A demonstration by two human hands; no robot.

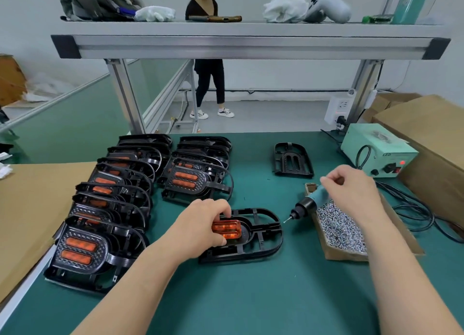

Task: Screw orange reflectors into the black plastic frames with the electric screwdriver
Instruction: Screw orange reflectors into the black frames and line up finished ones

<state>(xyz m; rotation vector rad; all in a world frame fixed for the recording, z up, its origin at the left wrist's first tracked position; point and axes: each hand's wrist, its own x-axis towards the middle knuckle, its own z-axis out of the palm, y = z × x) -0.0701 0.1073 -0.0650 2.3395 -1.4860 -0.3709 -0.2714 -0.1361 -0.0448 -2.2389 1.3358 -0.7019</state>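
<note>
Orange reflector [226,229] under left hand [200,224], screwdriver [310,204] in right hand [351,186].

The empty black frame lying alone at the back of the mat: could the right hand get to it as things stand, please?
Probably yes: the empty frame lies just beyond the right hand with bare mat between, though that hand holds the screwdriver.
</note>
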